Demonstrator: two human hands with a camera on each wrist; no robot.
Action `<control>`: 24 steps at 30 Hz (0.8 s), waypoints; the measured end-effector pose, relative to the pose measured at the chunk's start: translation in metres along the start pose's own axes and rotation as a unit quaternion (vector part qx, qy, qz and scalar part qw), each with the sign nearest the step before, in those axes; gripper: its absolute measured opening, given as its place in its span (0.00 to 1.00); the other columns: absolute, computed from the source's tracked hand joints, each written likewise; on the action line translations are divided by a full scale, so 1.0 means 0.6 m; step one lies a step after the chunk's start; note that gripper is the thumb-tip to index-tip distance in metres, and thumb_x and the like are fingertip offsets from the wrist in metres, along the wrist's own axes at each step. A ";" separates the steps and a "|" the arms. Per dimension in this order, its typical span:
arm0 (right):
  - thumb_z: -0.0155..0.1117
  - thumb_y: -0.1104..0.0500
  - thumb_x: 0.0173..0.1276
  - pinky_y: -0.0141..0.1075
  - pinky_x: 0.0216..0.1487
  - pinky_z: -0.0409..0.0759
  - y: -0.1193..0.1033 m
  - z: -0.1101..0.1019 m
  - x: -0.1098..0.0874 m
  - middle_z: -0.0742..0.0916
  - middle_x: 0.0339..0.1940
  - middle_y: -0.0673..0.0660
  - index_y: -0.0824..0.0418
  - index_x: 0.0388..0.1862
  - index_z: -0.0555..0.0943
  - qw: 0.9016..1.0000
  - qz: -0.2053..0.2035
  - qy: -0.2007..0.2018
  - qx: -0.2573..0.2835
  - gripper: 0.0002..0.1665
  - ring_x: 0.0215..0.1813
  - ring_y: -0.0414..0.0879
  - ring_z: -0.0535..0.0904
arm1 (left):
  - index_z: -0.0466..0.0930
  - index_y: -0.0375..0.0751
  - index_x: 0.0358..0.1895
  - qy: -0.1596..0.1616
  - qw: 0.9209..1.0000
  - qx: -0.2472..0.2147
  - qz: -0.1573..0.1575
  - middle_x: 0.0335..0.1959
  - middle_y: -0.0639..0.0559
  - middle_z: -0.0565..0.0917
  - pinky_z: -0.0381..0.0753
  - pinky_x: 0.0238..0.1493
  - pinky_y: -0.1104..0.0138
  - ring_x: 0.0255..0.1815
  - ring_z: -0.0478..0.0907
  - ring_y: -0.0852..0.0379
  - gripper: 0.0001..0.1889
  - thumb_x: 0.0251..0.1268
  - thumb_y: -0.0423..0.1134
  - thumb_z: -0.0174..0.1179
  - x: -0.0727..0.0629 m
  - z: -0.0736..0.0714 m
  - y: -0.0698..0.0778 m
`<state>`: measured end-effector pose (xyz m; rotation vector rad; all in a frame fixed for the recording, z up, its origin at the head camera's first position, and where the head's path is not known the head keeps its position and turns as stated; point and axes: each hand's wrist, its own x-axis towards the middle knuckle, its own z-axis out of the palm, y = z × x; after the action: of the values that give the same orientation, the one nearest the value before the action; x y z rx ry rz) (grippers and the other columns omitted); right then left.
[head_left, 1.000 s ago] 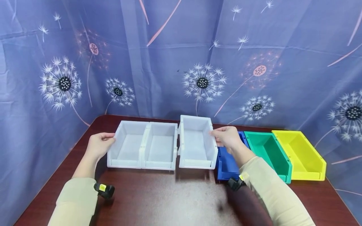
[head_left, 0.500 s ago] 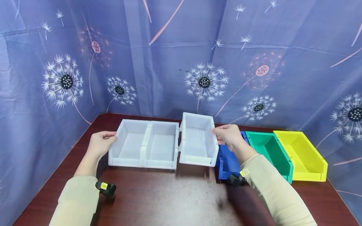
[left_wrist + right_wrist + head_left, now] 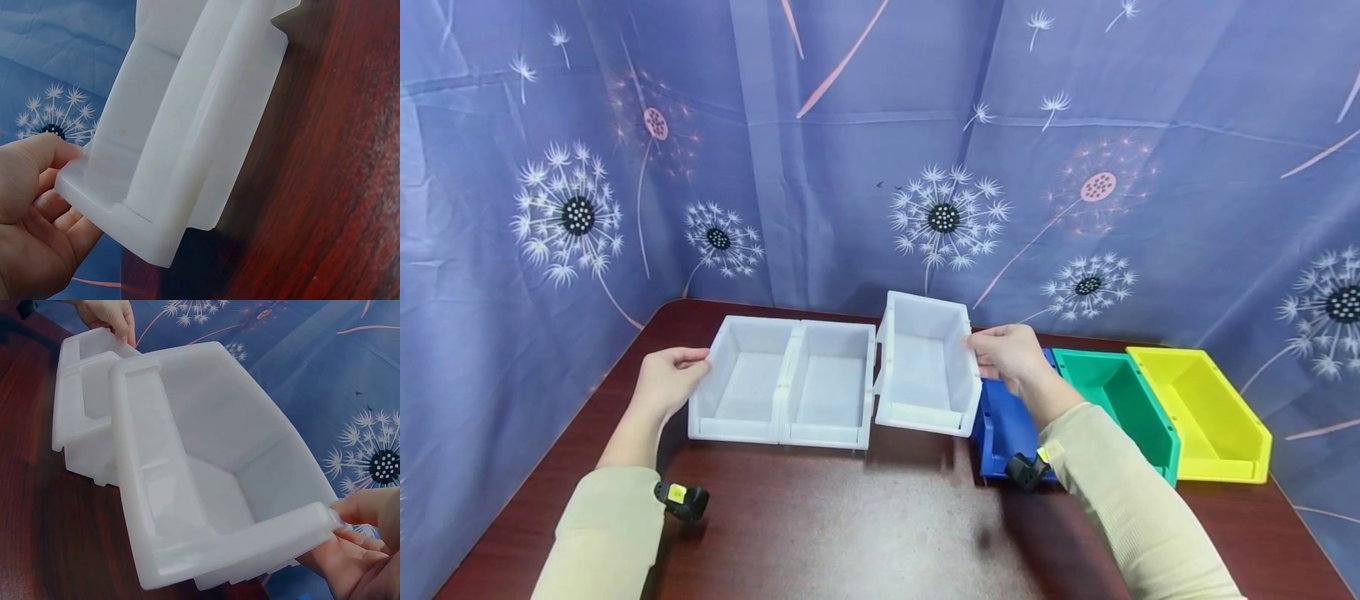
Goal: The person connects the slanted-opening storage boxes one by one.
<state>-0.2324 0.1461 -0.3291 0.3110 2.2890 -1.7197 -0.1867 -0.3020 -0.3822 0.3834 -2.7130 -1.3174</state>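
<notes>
Two white plastic bins stand side by side, joined along their touching walls: the left white bin (image 3: 745, 385) and the middle white bin (image 3: 827, 387). My left hand (image 3: 664, 385) pinches the left bin's outer rim between thumb and fingers, also seen close up in the left wrist view. A third white bin (image 3: 922, 367) is raised off the table and tilted, its left side close to the middle bin's right wall. My right hand (image 3: 1017, 365) grips its right rim, thumb above and fingers below. Whether the third bin touches its neighbour is unclear.
To the right stand a blue bin (image 3: 1006, 425), partly behind my right hand and wrist, a green bin (image 3: 1123, 400) and a yellow bin (image 3: 1206, 408). They sit on the dark red wooden table (image 3: 850, 533). A blue dandelion-print curtain (image 3: 820, 192) hangs behind.
The third white bin has risen a little and tilted more, carried by my right hand. The left hand and the joined pair stay nearly in place; the head view has shifted slightly.
</notes>
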 end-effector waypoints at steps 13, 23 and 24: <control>0.64 0.57 0.64 0.35 0.36 0.84 0.001 0.005 0.006 0.85 0.36 0.57 0.73 0.54 0.75 1.000 0.010 0.002 -0.012 0.25 0.29 0.41 0.84 | 0.78 0.29 0.54 0.001 1.000 -0.002 -0.001 0.53 0.31 0.80 0.78 0.42 0.68 0.51 0.78 0.46 0.19 0.65 0.38 0.56 0.000 -0.001 0.002; 0.63 0.57 0.65 0.34 0.33 0.84 -0.004 0.007 0.004 0.84 0.25 0.51 0.74 0.55 0.75 1.000 0.013 -0.005 0.004 0.26 0.27 0.40 0.83 | 0.79 0.29 0.53 0.005 1.000 -0.005 0.000 0.52 0.31 0.81 0.76 0.37 0.74 0.49 0.79 0.48 0.18 0.64 0.37 0.56 0.000 0.000 0.003; 0.63 0.57 0.65 0.34 0.33 0.84 -0.004 0.007 0.003 0.83 0.26 0.51 0.74 0.55 0.75 1.000 0.013 -0.005 0.003 0.26 0.27 0.40 0.83 | 0.79 0.29 0.53 0.005 1.000 -0.005 -0.001 0.52 0.31 0.81 0.76 0.38 0.74 0.49 0.79 0.48 0.18 0.64 0.37 0.56 0.000 0.000 0.003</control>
<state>-0.2346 0.1412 -0.3287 0.3310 2.2641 -1.7117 -0.1869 -0.3013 -0.3809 0.3899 -2.6976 -1.3267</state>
